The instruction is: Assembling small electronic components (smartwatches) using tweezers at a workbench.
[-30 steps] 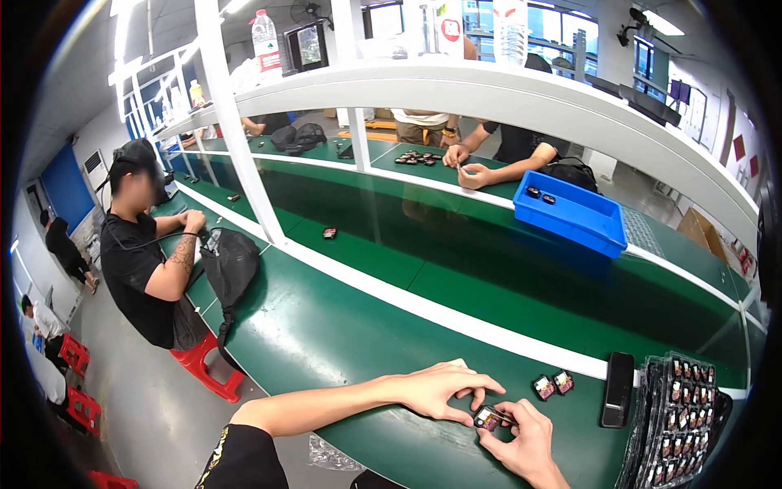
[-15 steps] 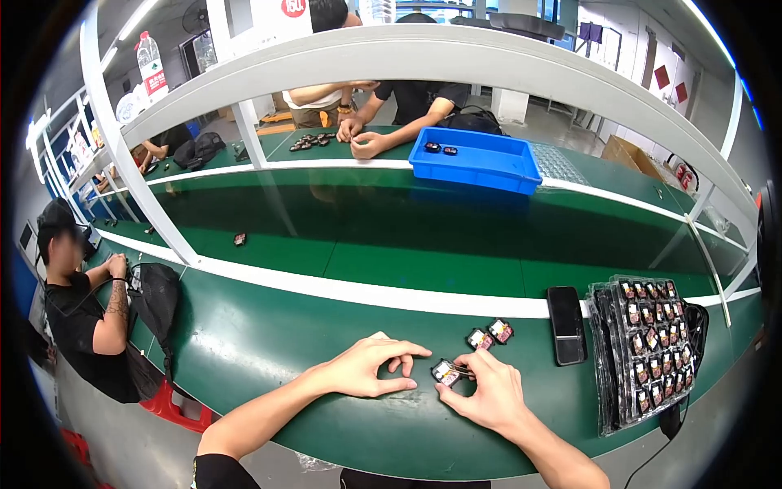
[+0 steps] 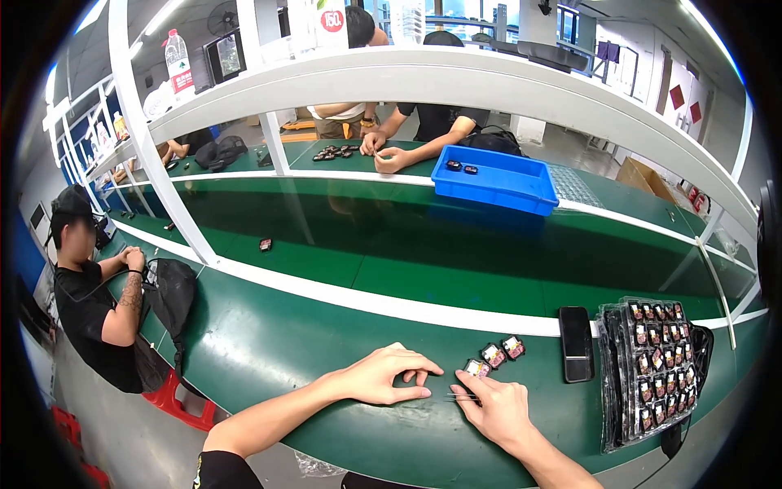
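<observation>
My right hand (image 3: 498,407) is closed round a pair of metal tweezers (image 3: 463,397), whose thin prongs point left toward my other hand. Just beyond its fingertips lies a small square black part (image 3: 477,369) with a light and reddish face. Two more black parts of that kind, a middle one (image 3: 493,355) and a far one (image 3: 513,347), lie with it in a slanting row on the green bench. My left hand (image 3: 389,375) rests at the bench with thumb and forefinger apart and the other fingers curled, nothing visible in it.
Right of the parts lies a black phone (image 3: 576,344), then stacked clear trays (image 3: 649,371) filled with similar parts. A white rail (image 3: 358,300) edges the bench. Across the green belt stands a blue bin (image 3: 497,191). Co-workers sit opposite and at left, near a black bag (image 3: 173,297).
The part between my hands has moved up to the right, beside the other two. The tweezers have come away from it. The whole view has shifted slightly.
</observation>
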